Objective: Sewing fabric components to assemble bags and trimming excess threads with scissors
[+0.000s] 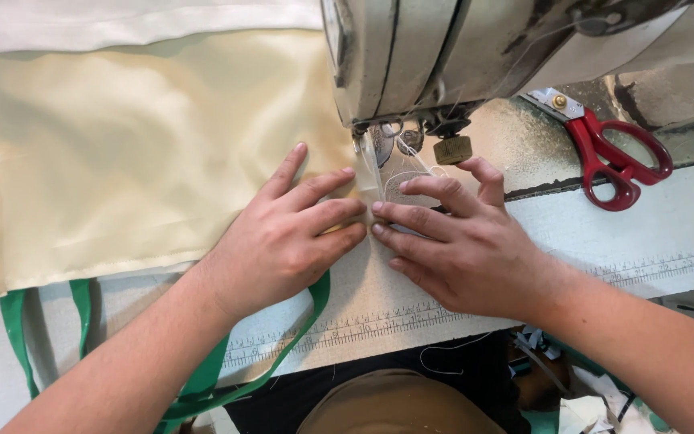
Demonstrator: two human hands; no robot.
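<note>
From my seat I see the cream fabric (130,153) spread over the left half of the sewing table (652,233), its long axis running left to right, with its right-hand end pointing in under the head of the sewing machine (435,56). My left hand (283,237) lies flat on that end, palm down and fingers stretched toward the needle area; my right hand (459,241) lies flat just beside it, fingers pointing left, so the fingertips of the two hands meet or nearly meet right below the presser foot (399,149). Neither hand grips anything; both are open and pressing down. The strip of cloth under my fingers is mostly covered, so I cannot tell how the edge is folded there, and the needle itself is hard to make out among the metal parts and loose thread. The fabric's far left side is cut off by the frame. A green strap (202,386) loops from beneath the fabric's near edge and passes under my left wrist. Red-handled scissors (616,157) lie well apart on the right, blades pointing up-left toward the machine.
</note>
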